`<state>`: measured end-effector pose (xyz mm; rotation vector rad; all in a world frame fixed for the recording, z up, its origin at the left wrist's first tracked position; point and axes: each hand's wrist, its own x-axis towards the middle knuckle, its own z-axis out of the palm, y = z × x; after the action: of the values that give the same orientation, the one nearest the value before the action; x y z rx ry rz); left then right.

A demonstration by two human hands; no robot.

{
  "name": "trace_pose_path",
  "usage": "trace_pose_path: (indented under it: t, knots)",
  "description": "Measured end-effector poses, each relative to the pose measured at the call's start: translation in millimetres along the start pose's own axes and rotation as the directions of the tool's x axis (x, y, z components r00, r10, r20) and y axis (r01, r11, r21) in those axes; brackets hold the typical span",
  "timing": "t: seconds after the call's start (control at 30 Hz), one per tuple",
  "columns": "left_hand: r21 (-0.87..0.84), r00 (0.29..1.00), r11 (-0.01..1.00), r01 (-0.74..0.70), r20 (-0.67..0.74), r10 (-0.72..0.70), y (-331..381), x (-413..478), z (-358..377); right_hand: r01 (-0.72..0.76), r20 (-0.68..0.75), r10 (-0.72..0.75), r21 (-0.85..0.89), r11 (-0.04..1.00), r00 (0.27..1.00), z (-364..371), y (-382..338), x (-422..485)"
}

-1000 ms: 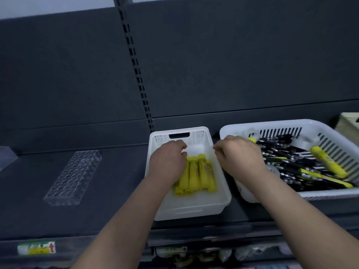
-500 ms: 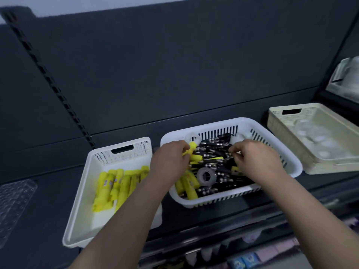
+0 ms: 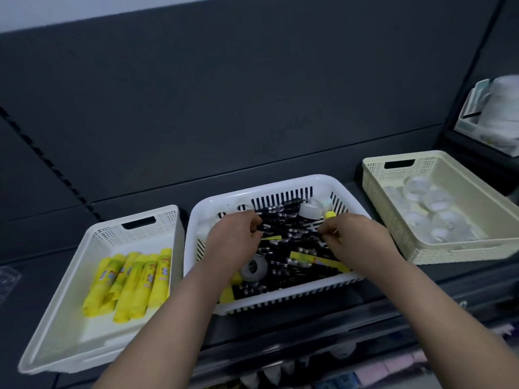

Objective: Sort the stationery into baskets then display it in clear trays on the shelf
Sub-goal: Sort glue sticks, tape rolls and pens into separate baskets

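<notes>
The sorting is going on in the middle basket [image 3: 269, 186], a white plastic tub with rounded corners and slotted walls. It is heaped with black pens [image 3: 283, 231] with silvery bands, too tangled for me to count. My view of the left hand [image 3: 233, 242] shows fingers curled down into the heap, tips pinched on the end of one pen. The right hand [image 3: 356, 240] is curled the same way over the pile. A yellow cap [image 3: 330, 215] pokes out just behind its knuckles, but the fingertips are buried and I cannot tell whether it has hold of that or of a pen. Both palms cover much of the heap.

A clear roll of tape [image 3: 254, 269] lies on the pens beside the left wrist, and flat yellow pieces show underneath, their print too blurred to read.

Left of the middle basket sits a white basket [image 3: 56, 327] with fine mesh walls and a slot handle. It holds a row of yellow glue sticks [image 3: 132, 282] lying side by side, their labels unreadable. Right of the middle basket stands a cream basket [image 3: 460, 254] of the same mesh make, with pale tape rolls [image 3: 432, 209] that blend together.

Far left of the middle basket, a clear tray [image 3: 8, 279] is cut off by the frame edge. All of this rests on a dark matte shelf [image 3: 365, 304].
</notes>
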<state>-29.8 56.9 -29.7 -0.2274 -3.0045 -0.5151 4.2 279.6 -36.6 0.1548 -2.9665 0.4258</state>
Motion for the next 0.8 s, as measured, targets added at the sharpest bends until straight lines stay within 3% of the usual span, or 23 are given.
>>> trace_pose_path:
  t: [0.13,0.33,0.43,0.57,0.8]
  knots:
    - [-0.013,0.998,1.000,0.028,-0.048,-0.029,3.1,1.5,0.4,0.111,0.239,-0.138,0.123,0.986,0.961,-8.1,0.4,5.9]
    - [0.005,0.996,0.998,0.067,-0.062,-0.067,9.1,0.5,0.9,0.262,0.396,-0.231,-0.025,0.965,0.889,-16.9,-3.8,18.1]
    - [0.004,0.992,0.995,0.101,-0.075,-0.100,8.8,-2.6,-0.8,0.286,0.351,-0.235,-0.098,0.953,0.906,-12.4,-1.8,20.8]
    - [-0.027,0.987,0.991,0.131,-0.091,-0.133,8.7,-6.5,-3.9,0.230,0.159,-0.213,-0.096,0.968,0.964,-0.2,5.5,21.8]
    - [-0.023,0.992,0.995,0.094,-0.077,-0.096,15.5,-6.7,-3.3,0.208,0.264,-0.179,-0.088,0.974,0.948,2.2,6.6,19.3]
